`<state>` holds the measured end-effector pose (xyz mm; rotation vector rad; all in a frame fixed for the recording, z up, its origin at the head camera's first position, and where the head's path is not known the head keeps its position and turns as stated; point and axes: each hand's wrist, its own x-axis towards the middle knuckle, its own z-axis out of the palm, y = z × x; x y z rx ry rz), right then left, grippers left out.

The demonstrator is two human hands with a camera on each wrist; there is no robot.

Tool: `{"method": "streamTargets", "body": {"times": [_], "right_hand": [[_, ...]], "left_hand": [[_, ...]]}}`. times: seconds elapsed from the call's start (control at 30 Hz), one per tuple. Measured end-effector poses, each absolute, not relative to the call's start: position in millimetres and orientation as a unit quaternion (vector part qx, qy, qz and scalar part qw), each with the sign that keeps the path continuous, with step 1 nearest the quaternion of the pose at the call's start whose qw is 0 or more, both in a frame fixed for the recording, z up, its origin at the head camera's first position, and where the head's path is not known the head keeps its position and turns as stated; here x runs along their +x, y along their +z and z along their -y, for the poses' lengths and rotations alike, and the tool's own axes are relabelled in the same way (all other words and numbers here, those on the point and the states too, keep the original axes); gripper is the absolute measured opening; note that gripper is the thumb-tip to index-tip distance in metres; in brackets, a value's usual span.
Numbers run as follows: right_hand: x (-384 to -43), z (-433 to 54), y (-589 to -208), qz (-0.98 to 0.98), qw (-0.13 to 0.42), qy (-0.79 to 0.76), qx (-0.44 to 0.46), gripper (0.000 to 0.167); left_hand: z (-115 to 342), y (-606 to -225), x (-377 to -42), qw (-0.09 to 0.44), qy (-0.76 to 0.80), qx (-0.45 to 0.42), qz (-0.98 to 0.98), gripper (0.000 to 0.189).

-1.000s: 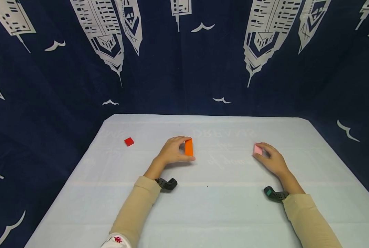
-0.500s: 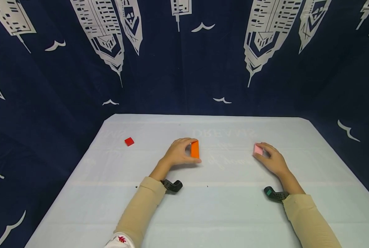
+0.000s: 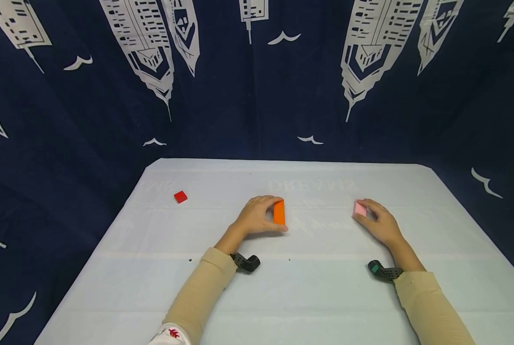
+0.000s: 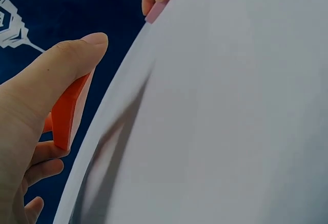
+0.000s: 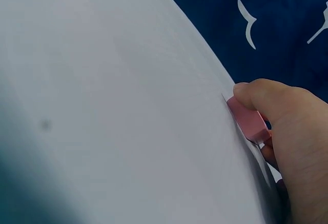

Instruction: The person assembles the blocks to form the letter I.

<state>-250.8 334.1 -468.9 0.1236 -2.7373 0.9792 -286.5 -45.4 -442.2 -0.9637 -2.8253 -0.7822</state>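
Observation:
Between its thumb and fingers my left hand (image 3: 258, 214) holds an orange block (image 3: 279, 212), long and narrow in the head view. In the left wrist view the orange block (image 4: 69, 112) is gripped at its two ends, over the table with a shadow beneath. My right hand (image 3: 382, 223) pinches a small pink block (image 3: 360, 208) on the right part of the table. The right wrist view has the pink block (image 5: 248, 121) resting at the table surface, the thumb (image 5: 264, 97) on its near end. Some fingers of each hand are hidden behind the blocks.
A small red block (image 3: 181, 197) lies at the table's back left. The table (image 3: 317, 297) wears a white cloth with faint lettering. Behind it hangs a dark blue curtain (image 3: 257, 96) with white building prints. Tiny dark specks dot the cloth.
My left hand has carried the orange block to the right and slightly toward me, closer to the pink block. The right hand, pink block and red block have stayed put.

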Motion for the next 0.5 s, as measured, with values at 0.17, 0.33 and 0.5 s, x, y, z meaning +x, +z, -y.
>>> {"method": "streamTargets", "body": {"times": [0.17,0.33,0.5], "right_hand": [[-250.7,-333.6,-468.7,0.934,0.113,0.336,0.039,0.060],[-250.6,-333.8,-468.6,0.936,0.112,0.333,0.037,0.059],[-250.0,-332.6,-467.4,0.936,0.109,0.333,0.035,0.059]], "left_hand": [[39.9,-446.0,-284.4,0.031,-0.238,-0.316,0.918,0.090],[36.1,-449.9,-283.5,0.040,-0.221,-0.316,0.922,0.092],[35.1,-451.4,-282.1,0.049,-0.219,-0.315,0.922,0.093]]}}
